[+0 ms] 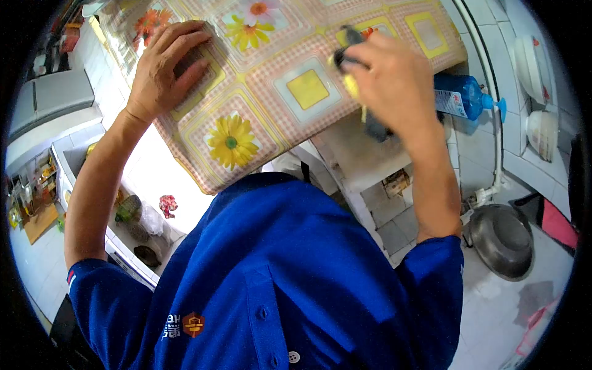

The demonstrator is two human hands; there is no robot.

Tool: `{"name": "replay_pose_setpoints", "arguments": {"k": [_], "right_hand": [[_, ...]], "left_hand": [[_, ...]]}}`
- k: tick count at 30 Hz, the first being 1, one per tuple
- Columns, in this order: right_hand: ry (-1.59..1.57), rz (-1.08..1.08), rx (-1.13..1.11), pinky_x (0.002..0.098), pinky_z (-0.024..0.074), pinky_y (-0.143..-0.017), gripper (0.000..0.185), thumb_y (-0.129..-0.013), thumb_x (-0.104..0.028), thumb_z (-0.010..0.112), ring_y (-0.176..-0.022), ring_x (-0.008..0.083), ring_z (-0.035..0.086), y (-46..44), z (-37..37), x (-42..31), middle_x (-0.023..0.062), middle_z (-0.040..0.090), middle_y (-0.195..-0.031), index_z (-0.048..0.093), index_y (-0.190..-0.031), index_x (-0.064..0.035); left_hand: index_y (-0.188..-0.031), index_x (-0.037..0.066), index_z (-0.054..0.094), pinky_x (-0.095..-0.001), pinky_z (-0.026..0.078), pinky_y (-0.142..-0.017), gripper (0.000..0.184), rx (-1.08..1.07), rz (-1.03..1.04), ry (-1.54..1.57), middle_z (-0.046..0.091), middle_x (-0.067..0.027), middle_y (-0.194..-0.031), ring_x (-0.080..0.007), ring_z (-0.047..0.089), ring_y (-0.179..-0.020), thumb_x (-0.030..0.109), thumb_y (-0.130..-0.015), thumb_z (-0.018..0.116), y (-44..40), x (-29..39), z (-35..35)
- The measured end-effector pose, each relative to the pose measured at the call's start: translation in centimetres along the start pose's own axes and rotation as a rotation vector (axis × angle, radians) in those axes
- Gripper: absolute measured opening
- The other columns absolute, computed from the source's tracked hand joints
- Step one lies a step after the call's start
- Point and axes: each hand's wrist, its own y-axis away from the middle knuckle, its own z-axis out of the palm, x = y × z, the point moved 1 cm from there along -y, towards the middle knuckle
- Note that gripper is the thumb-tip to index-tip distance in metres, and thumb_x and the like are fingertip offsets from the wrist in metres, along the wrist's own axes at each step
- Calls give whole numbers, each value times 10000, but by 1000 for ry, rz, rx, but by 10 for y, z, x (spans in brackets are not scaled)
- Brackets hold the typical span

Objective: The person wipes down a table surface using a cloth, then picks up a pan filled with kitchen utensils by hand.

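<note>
My left hand point(168, 71) lies on the patterned plastic tablecloth point(262, 98), near its left edge. Its fingers are bent a little and the thumb stands apart, with nothing seen in the grasp. Over the right part of the cloth, my right hand point(394, 83) is closed around a dark grey and yellow cloth point(351, 52). Part of this cloth shows beyond the fingers and a dark piece hangs below the hand; the palm side is hidden. Yellow squares and flowers are printed on the tablecloth.
A blue pump bottle point(462, 97) lies to the right of my right hand. White bowls point(542, 135) sit by the tiled wall, near a white pipe point(493, 74). On the floor at right stands a metal basin point(501, 240). Bagged items point(151, 219) are at lower left.
</note>
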Motion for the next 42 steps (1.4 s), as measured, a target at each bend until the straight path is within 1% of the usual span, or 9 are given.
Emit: {"name": "replay_pose_setpoints", "arguments": {"k": [8, 12, 14, 18, 22, 26, 30, 40, 42], "right_hand": [[-84, 108, 33, 431, 437, -666, 22, -716, -119, 631, -759, 271, 610, 1, 0, 8, 68, 581, -750, 625, -695, -123], [-103, -132, -111, 403, 463, -663, 60, -791, -126, 685, -788, 279, 623, 1, -4, -17, 79, 597, -806, 707, -838, -96], [-52, 78, 45, 381, 434, -645, 29, -759, -97, 685, -768, 254, 606, 1, 1, 13, 70, 551, -762, 678, -785, -107], [-104, -162, -77, 423, 460, -657, 36, -779, -107, 668, -767, 289, 616, 6, -6, -32, 88, 578, -787, 691, -806, -104], [-29, 45, 70, 392, 417, -643, 60, -759, -91, 639, -729, 251, 577, -2, 2, 8, 61, 519, -737, 619, -709, -119], [-100, -175, -80, 456, 476, -670, 57, -757, -159, 612, -768, 286, 636, 4, 0, -21, 76, 631, -795, 652, -730, -129], [29, 237, 89, 481, 503, -716, 131, -793, -212, 670, -794, 339, 646, -9, -20, 45, 108, 647, -814, 670, -758, -85], [-36, -258, 113, 460, 507, -655, 123, -759, -182, 632, -757, 304, 677, -41, 34, -59, 122, 654, -747, 726, -717, -114], [-16, -111, 62, 466, 503, -648, 127, -750, -175, 629, -753, 305, 678, -35, 24, -34, 127, 658, -740, 726, -701, -109]], "left_hand": [[-1199, 94, 640, -419, 455, -1016, 353, 14, -4, 11, 604, -89, -1292, -311, 565, -1167, 208, -869, 692, 2, 1, 2], [-1201, 94, 638, -420, 455, -1011, 352, 20, -3, 6, 604, -86, -1288, -310, 563, -1168, 206, -870, 689, 1, -1, 2], [-1200, 94, 638, -420, 455, -1009, 352, 18, 5, 8, 604, -84, -1287, -310, 562, -1168, 205, -870, 689, 3, 1, 2], [-1207, 95, 636, -418, 456, -1009, 353, 18, -7, 5, 604, -85, -1287, -307, 560, -1176, 200, -873, 685, 3, 1, 2], [-1210, 92, 634, -419, 455, -1016, 358, 21, -4, 9, 602, -88, -1289, -309, 556, -1185, 199, -872, 686, 1, 2, 1], [-1208, 87, 633, -420, 455, -1019, 359, 24, 2, -39, 600, -94, -1289, -312, 555, -1185, 196, -870, 687, 1, 2, 2], [-1212, 87, 628, -425, 458, -1013, 371, 20, 0, -12, 595, -100, -1294, -316, 556, -1179, 208, -866, 685, 2, 2, 1], [-1180, 61, 633, -436, 456, -995, 378, 24, -22, 41, 608, -124, -1251, -348, 558, -1143, 174, -826, 701, -2, 9, -3], [-1179, 60, 631, -436, 456, -996, 376, 13, -28, 36, 605, -124, -1258, -347, 560, -1140, 172, -827, 700, -2, 9, -4]]}}
